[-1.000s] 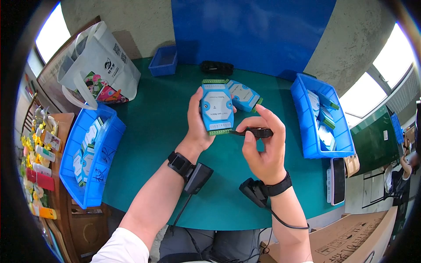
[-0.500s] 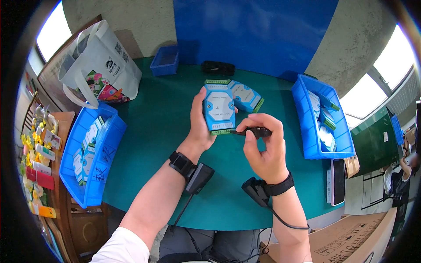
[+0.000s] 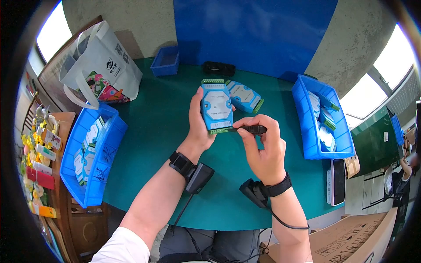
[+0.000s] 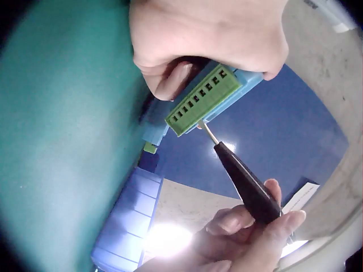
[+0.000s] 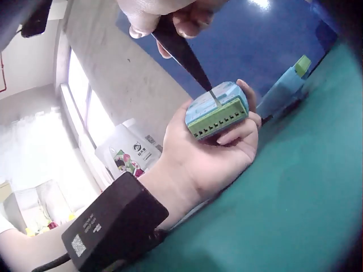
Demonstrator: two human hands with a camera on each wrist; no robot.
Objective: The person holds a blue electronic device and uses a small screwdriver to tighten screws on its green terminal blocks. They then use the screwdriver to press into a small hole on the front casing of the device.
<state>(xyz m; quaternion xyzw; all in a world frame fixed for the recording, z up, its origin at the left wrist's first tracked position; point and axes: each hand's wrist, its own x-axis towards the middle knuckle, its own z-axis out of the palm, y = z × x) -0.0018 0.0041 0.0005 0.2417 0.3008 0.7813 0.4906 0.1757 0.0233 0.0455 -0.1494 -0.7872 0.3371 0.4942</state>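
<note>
My left hand [image 3: 199,125] grips a blue-and-white electronic module [image 3: 216,105] by its sides, labelled face up. A green screw terminal block [image 4: 204,101] with a row of square openings runs along its near end. My right hand [image 3: 266,153] pinches a small screwdriver [image 3: 255,129] with a black tapered handle between thumb and fingers. In the right wrist view, the screwdriver [image 5: 184,54] has its thin metal tip at the upper side of the green block [image 5: 221,120]. A second blue module [image 3: 244,96] lies on the table just behind the held one.
Blue bins of similar modules stand at left [image 3: 98,171] and right [image 3: 309,131] of the green table [image 3: 153,162]. At the back are a small blue bin [image 3: 165,61], a black bundle [image 3: 218,68] and a white bag [image 3: 105,65]. A phone [image 3: 337,182] is at the right edge.
My right index finger, stretched out toward the second module earlier, has curled down onto the screwdriver handle. The held module has shifted only slightly; the screwdriver tip stays at its near right corner.
</note>
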